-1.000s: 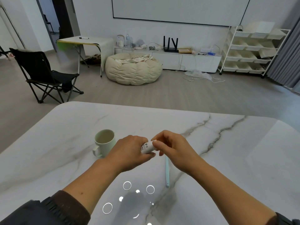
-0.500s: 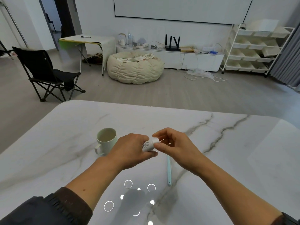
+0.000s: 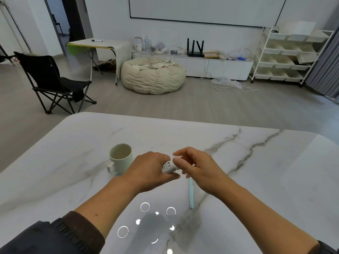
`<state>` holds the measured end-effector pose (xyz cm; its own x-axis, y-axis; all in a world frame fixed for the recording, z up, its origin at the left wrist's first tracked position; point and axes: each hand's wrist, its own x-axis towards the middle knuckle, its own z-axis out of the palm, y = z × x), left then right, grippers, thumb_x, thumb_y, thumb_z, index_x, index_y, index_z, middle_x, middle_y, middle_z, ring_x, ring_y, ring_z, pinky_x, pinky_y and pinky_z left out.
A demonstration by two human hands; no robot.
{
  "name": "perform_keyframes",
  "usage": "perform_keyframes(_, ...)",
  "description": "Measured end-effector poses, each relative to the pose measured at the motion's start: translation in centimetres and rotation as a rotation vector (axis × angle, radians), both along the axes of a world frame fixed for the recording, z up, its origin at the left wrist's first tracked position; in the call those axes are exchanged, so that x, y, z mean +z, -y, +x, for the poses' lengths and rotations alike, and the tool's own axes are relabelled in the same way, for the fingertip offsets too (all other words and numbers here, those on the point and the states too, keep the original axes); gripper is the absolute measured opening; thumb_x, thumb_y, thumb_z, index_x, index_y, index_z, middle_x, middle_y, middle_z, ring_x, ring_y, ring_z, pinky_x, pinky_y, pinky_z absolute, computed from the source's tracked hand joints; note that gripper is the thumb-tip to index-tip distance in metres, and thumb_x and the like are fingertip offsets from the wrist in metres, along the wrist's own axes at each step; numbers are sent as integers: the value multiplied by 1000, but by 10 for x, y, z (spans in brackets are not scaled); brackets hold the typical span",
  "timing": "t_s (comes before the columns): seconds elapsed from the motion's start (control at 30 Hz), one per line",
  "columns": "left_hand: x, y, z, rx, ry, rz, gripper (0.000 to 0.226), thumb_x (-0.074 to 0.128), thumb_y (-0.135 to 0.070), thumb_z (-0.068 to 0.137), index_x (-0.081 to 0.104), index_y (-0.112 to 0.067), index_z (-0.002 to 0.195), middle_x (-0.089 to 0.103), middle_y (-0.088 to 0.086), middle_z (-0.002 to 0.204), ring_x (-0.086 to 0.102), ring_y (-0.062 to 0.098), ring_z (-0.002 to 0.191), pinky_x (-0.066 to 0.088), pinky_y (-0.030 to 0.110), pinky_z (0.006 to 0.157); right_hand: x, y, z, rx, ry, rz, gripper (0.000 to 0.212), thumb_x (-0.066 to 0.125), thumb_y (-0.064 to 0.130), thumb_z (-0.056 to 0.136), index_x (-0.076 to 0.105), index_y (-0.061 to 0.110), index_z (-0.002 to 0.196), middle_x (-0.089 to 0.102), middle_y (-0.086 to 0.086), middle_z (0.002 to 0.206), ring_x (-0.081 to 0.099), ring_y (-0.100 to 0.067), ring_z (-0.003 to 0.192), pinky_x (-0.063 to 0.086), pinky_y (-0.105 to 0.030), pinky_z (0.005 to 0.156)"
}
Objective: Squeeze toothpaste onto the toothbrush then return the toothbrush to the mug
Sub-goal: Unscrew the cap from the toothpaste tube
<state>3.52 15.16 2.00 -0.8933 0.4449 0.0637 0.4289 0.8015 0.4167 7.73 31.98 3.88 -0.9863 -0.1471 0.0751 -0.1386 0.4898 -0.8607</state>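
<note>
My left hand (image 3: 150, 170) is closed around a small white toothpaste tube (image 3: 168, 167), of which only the capped end shows past the fingers. My right hand (image 3: 197, 167) pinches the tube's white cap (image 3: 176, 159) between thumb and fingertips. A pale blue toothbrush (image 3: 190, 194) lies flat on the marble table (image 3: 256, 180), just under my right wrist, handle toward me; its head is hidden by my hand. A pale green mug (image 3: 121, 158) stands empty to the left of my left hand, handle at the near left.
Round ceiling-light reflections glint on the table near me. Beyond the table's far edge are a black folding chair (image 3: 53, 81), a beige beanbag (image 3: 153, 77), a low white cabinet (image 3: 201, 65) and a white shelf rack (image 3: 286, 55).
Both hands stayed together over the table. My right fingers shifted around the tube's cap, moving from a fuller grip to a fingertip pinch at its end.
</note>
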Motion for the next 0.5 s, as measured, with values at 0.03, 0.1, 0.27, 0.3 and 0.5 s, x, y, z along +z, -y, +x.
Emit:
perform_keyframes(0.03, 0, 0, 0, -3, 7, -10, 34, 61, -61, 68, 54, -27, 66, 59, -9, 62, 54, 8, 59, 38, 26, 49, -1, 1, 0, -6, -13, 41, 19, 62, 30, 87, 68, 14, 95, 70, -15, 88, 60, -18, 69, 54, -39, 71)
perform_keyframes(0.1, -1, -1, 1, -9, 24, -21, 35, 62, -60, 68, 47, -30, 58, 53, -11, 56, 51, 7, 55, 32, 25, 48, -2, -1, -1, -1, -39, 84, 17, 66, 26, 84, 69, 12, 92, 69, -18, 84, 59, -23, 68, 53, -42, 71)
perform_keyframes(0.27, -1, -2, 2, -34, 73, 7, 34, 64, -59, 67, 50, -29, 59, 56, -8, 56, 50, 9, 53, 33, 26, 48, 0, -7, 1, 65, -106, 149, 17, 73, 16, 78, 63, 18, 92, 67, -5, 90, 60, -18, 79, 54, -34, 78)
perform_keyframes(0.3, -2, -3, 2, -41, 82, 12, 34, 64, -58, 67, 53, -27, 61, 58, -6, 58, 50, 10, 53, 33, 26, 48, -1, -8, 2, 81, -129, 180, 19, 72, 14, 78, 61, 18, 92, 65, -1, 92, 59, -15, 81, 53, -29, 79)
perform_keyframes(0.5, 0, -3, 3, -37, 45, -22, 38, 63, -60, 68, 48, -26, 57, 55, -6, 56, 49, 10, 52, 32, 27, 47, -3, -9, 4, 79, -107, 134, 39, 73, 31, 77, 59, 26, 114, 62, 7, 101, 57, -5, 89, 51, -19, 75)
